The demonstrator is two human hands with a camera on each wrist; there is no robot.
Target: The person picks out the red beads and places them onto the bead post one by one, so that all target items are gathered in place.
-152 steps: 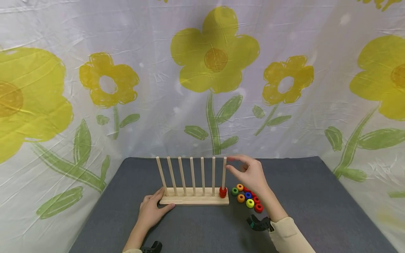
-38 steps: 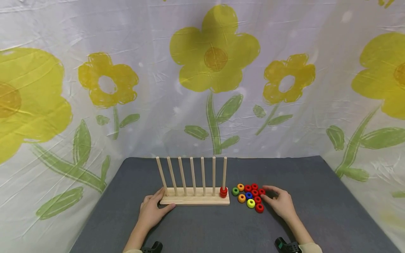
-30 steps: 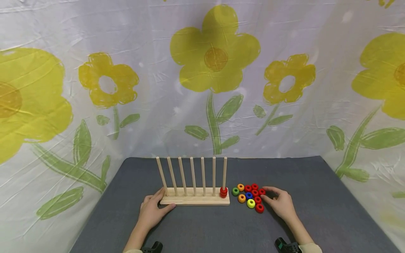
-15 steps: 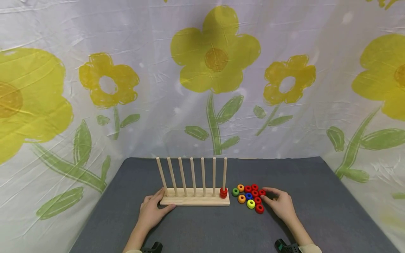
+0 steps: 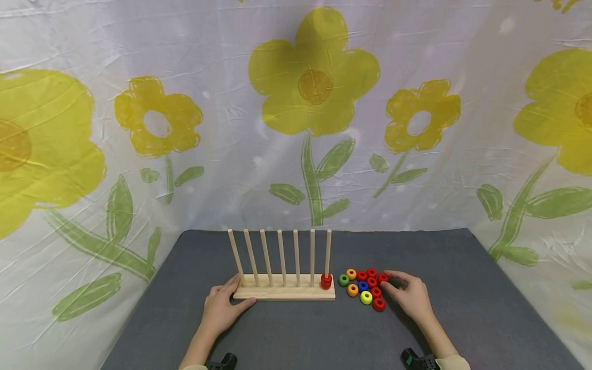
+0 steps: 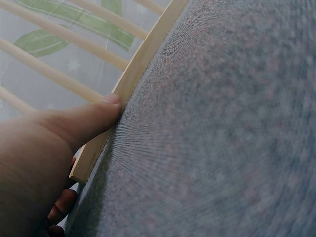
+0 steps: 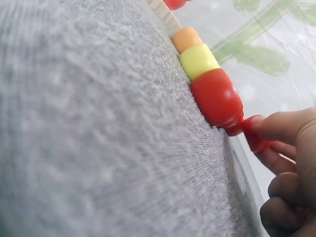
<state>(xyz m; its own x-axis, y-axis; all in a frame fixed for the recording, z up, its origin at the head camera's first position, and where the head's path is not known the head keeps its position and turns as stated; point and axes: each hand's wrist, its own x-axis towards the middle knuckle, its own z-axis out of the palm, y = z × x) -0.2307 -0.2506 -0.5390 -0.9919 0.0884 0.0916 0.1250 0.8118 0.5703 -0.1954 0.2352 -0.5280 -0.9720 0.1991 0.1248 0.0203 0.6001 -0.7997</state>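
A wooden peg rack (image 5: 284,294), its long base set with a row of upright pegs, stands on the table. My left hand (image 5: 221,310) grips the base's left end; in the left wrist view the thumb (image 6: 96,118) lies along the front edge, with the other fingers partly hidden behind. Red beads (image 5: 326,281) sit low on the rightmost peg. On the right, my right hand (image 5: 410,298) pinches a red bead (image 7: 255,134) between thumb and fingers, at the right edge of a bead cluster. That bead is tilted in the right wrist view.
Loose beads lie close together right of the rack: a green one (image 5: 344,280), a blue one (image 5: 363,286), a yellow one (image 5: 366,297), two orange ones and several red ones. The dark grey table (image 5: 287,339) ends at a flower-printed cloth (image 5: 222,169) behind.
My right hand has come down from the top of the rightmost peg to a red bead at the cluster's right edge. Over the last second it barely moves. The left hand stays put.
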